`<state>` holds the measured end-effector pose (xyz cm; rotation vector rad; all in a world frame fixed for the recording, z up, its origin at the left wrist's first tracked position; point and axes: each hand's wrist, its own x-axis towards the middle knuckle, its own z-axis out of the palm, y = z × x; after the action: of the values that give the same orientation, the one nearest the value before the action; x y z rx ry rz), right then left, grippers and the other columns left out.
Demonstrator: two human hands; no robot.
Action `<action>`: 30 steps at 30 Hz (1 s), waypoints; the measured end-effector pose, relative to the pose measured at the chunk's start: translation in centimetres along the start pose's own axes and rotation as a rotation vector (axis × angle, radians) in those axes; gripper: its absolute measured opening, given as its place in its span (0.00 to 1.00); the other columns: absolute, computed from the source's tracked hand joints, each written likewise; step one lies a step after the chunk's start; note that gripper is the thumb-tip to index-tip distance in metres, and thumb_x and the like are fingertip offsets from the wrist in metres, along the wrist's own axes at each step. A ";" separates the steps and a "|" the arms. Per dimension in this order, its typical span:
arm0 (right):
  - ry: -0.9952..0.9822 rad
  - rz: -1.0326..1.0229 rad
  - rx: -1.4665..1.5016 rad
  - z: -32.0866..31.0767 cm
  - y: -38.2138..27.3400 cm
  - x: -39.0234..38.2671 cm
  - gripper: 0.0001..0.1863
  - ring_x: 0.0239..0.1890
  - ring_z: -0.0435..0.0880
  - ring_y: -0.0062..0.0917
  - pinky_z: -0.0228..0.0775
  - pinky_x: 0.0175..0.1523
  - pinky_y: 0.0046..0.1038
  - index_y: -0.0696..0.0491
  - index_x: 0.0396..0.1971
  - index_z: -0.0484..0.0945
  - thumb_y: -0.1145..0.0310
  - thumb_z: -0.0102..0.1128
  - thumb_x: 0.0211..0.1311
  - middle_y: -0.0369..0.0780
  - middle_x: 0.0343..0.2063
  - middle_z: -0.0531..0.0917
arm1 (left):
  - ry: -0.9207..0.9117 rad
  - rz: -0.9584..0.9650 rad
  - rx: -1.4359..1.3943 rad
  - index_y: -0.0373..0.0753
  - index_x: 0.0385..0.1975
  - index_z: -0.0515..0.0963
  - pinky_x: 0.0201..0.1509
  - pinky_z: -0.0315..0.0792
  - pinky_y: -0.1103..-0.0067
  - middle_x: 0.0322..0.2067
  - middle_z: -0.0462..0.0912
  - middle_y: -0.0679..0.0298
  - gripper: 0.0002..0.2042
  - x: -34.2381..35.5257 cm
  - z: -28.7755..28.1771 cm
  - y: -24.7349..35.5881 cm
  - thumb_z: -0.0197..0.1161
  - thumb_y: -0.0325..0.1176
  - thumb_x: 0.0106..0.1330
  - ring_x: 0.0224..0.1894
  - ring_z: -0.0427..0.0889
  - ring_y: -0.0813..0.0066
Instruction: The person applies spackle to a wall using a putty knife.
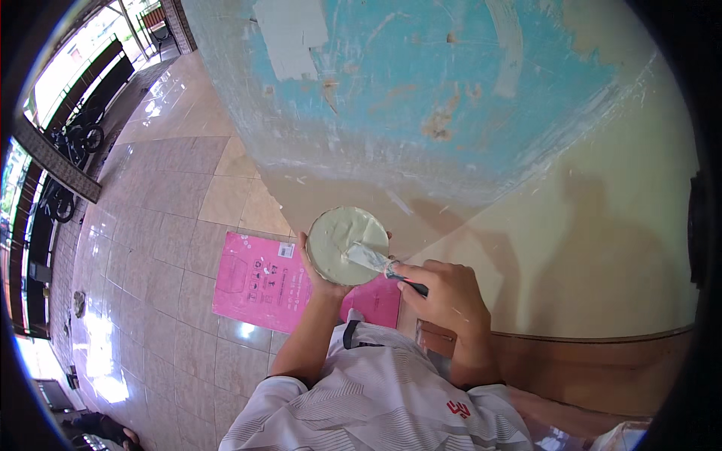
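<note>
My left hand [322, 279] is wrapped round a round tub [335, 229] from below and the side, holding it up in front of my body. Pale greenish-white putty fills the tub, its surface uneven with a small hollow. In my right hand [451, 297] is a putty knife [367, 256], gripped by its dark handle. Its blade is smeared with putty and its tip touches the putty near the middle of the tub. Just beyond stands a wall [421, 105] with worn turquoise paint, scuffs and whitish patches.
A flat pink cardboard sheet [259, 289] lies on the shiny tiled floor [169, 248] below the tub. To the right, a cream wall [602, 248] meets a brown ledge [587, 368]. Motorcycles [79, 139] stand far left beyond a post, and part of another person [105, 430] shows at lower left.
</note>
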<state>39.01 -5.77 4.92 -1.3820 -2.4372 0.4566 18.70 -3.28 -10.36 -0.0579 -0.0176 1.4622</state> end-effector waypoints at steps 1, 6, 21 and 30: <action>-0.021 0.006 0.002 0.2 0.2 0.1 0.14 0.30 0.86 0.37 0.77 0.35 0.38 0.40 0.45 0.89 0.60 0.69 0.57 0.38 0.30 0.88 | -0.103 -0.027 0.104 0.41 0.74 0.61 0.66 0.65 0.36 0.70 0.65 0.44 0.50 -0.1 -0.1 -0.1 0.44 0.78 0.62 0.68 0.67 0.31; -0.177 0.055 0.008 -1.9 0.9 -0.4 0.15 0.33 0.88 0.39 0.79 0.39 0.39 0.41 0.46 0.89 0.59 0.67 0.59 0.40 0.34 0.90 | 0.005 -0.036 0.026 0.42 0.74 0.61 0.65 0.66 0.35 0.70 0.66 0.44 0.50 -0.6 -1.0 -0.7 0.43 0.78 0.62 0.68 0.69 0.32; -0.481 0.164 0.962 -1.2 7.4 -0.5 0.17 0.29 0.78 0.15 0.69 0.35 0.22 0.57 0.59 0.80 0.67 0.52 0.78 0.33 0.24 0.78 | -0.030 -0.102 0.192 0.44 0.74 0.62 0.69 0.64 0.39 0.72 0.64 0.47 0.48 -0.6 -0.2 -1.8 0.41 0.77 0.64 0.69 0.67 0.36; 0.007 -0.112 0.731 -0.3 5.7 -0.3 0.17 0.32 0.86 0.23 0.77 0.41 0.28 0.53 0.57 0.83 0.69 0.63 0.70 0.40 0.33 0.88 | 0.048 -0.051 0.123 0.42 0.72 0.65 0.68 0.68 0.45 0.70 0.67 0.48 0.45 -0.2 1.3 -1.7 0.43 0.75 0.67 0.67 0.71 0.41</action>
<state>43.71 -3.20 2.79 -0.9149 -1.9945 1.1586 20.32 -3.67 -8.98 0.0077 0.1099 1.4079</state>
